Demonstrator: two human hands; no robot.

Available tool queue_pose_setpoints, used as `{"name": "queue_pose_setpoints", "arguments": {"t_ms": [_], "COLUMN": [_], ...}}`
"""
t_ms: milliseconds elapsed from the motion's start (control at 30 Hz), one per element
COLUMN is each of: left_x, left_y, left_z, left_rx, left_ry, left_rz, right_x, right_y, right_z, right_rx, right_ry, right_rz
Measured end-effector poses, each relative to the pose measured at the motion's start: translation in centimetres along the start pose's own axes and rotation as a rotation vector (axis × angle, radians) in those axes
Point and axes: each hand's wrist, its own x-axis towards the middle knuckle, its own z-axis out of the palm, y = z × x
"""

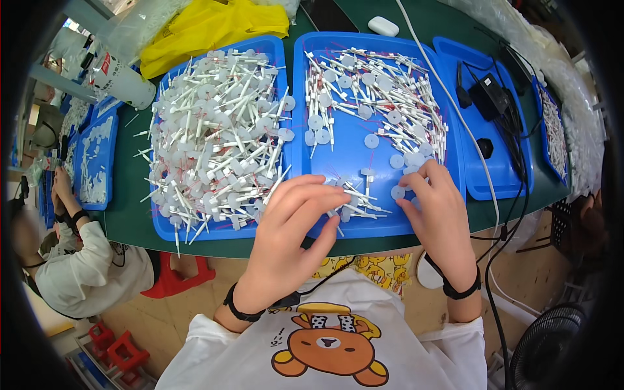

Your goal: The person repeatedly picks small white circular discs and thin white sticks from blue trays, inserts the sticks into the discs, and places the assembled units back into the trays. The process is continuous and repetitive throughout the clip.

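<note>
Over the front of the middle blue tray (383,225), my left hand (289,224) curves its thumb and fingers inward beside a small pile of white stick-shaped parts (367,207). A white bit shows between its fingertips, too small to name. My right hand (439,218) pinches at a translucent round disc (398,192), its thumb and index finger at the disc's edge. More discs (414,159) lie just beyond those fingers. Many white sticks with discs and thin red threads (416,97) cover the tray's back and right side.
On the left, a blue tray (286,78) is heaped with similar parts. A third tray (494,188) holds a black adapter (489,96) and cables. A white cable (458,107) crosses the trays. A yellow bag (214,26), cup (123,81) and phone (328,14) lie behind. A co-worker (91,260) sits left.
</note>
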Motion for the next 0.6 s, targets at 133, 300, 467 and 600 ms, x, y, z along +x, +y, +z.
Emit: {"name": "queue_pose_setpoints", "arguments": {"t_ms": [133,300,467,600], "left_x": [-0.1,-0.2,-1.1,-1.7], "left_y": [0.6,1.7,0.5,0.2], "left_z": [0.3,0.4,0.1,0.1], "left_rx": [-0.134,-0.485,-0.545,-0.623], "left_ry": [0.001,-0.116,-0.043,0.036], "left_rz": [-0.023,-0.253,-0.38,-0.379], "right_x": [-0.2,-0.2,1.6,4.5], "right_y": [-1.2,-3.9,-3.5,-0.1], "right_z": [-0.9,-2.2,-2.6,-2.9], "right_rx": [0.22,0.562,0.537,0.206], "right_ry": [-0.023,-0.115,-0.175,-0.088], "right_rz": [0.086,-0.038,-0.043,-0.001]}}
